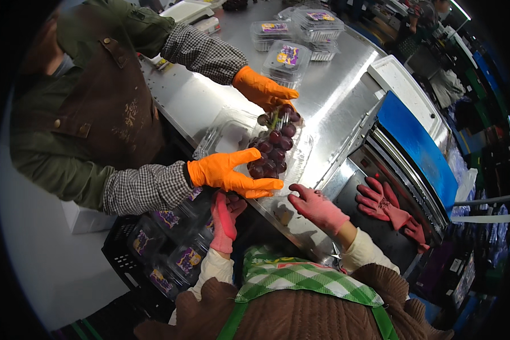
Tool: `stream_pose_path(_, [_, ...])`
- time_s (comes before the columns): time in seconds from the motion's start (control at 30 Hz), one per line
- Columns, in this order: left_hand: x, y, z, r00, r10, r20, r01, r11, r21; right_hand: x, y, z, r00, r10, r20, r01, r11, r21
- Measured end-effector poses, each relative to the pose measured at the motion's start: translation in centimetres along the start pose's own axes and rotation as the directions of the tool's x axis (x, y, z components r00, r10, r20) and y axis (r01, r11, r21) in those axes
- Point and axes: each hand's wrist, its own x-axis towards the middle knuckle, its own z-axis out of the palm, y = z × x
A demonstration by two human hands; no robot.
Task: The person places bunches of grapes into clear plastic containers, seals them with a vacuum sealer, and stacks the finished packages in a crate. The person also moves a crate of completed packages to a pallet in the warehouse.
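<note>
My left hand [226, 219], in a pink glove, is by the table edge, just below a co-worker's orange-gloved hand [233, 174]. Its fingers lie partly in shadow, with nothing seen in them. My right hand [318, 208], also pink-gloved, hovers over the steel table's near edge, fingers apart and holding nothing. Just beyond it, dark red grapes [274, 148] sit in an open clear plastic clamshell [301, 159], its lid [227, 131] folded back to the left. The co-worker's other orange glove [261, 89] is at the far end of the grapes.
Closed, labelled clamshells [287, 59] stand at the back of the steel table [187, 100]. To the right is a machine with a blue cover [416, 140]; loose pink gloves [382, 202] lie on its dark surface. Scissors [336, 253] lie near my right sleeve. A black crate [121, 250] holds several labelled packs.
</note>
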Motion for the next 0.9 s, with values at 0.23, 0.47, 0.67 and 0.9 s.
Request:
stream_pose_path(0.23, [-0.3, -1.3, 1.9, 0.995, -0.056, 0.087, 0.054, 0.998, 0.026, 0.8, 2.0, 1.3, 0.987, -0.08, -0.141, 0.047, 0.973, -0.226])
stream_pose_path(0.47, [0.4, -2.4, 1.5, 0.991, -0.084, 0.107, 0.09, 0.994, -0.059, 1.0, 1.3, 2.8, 0.992, 0.064, -0.112, -0.083, 0.982, -0.171])
stream_pose_path(0.67, [-0.1, -3.8, 0.8, 0.989, -0.122, 0.078, 0.129, 0.988, -0.087, 1.0, 1.4, 4.0, 0.979, 0.029, -0.201, -0.058, 0.989, -0.14])
stream_pose_path(0.9, [-1.1, -3.3, 1.5, 0.972, -0.15, 0.182, 0.149, 0.989, 0.019, 0.9, 1.9, 4.4, 0.972, -0.022, -0.234, -0.023, 0.982, -0.186])
